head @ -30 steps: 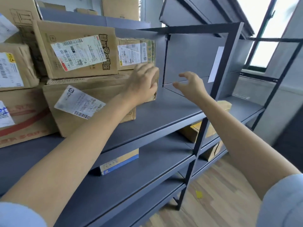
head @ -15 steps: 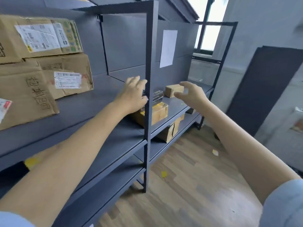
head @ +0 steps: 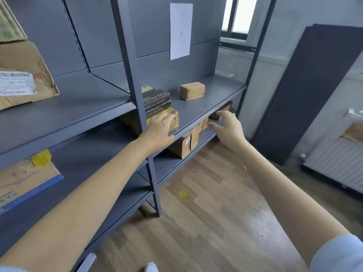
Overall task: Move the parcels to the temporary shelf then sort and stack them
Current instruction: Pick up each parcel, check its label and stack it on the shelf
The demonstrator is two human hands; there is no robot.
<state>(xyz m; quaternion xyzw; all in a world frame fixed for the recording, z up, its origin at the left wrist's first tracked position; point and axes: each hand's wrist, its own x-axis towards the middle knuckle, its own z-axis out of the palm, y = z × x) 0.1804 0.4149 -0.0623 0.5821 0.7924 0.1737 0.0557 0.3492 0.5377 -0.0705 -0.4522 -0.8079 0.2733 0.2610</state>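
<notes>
Both hands open: left hand [head: 160, 127] on yellow-taped parcel [head: 172, 119], right hand [head: 228, 127] beside.

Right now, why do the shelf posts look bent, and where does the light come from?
Head view: the wide-angle lens bows the shelf post; daylight enters by the window, blown out white; the left hand and right hand look slightly soft, and the paper sheet is unreadable.

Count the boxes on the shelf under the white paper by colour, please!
Brown: 2, the small taped box and the box by the left hand
Black: 1, the black box
Total: 3, not counting a tan corner behind it, too hidden to tell
</notes>
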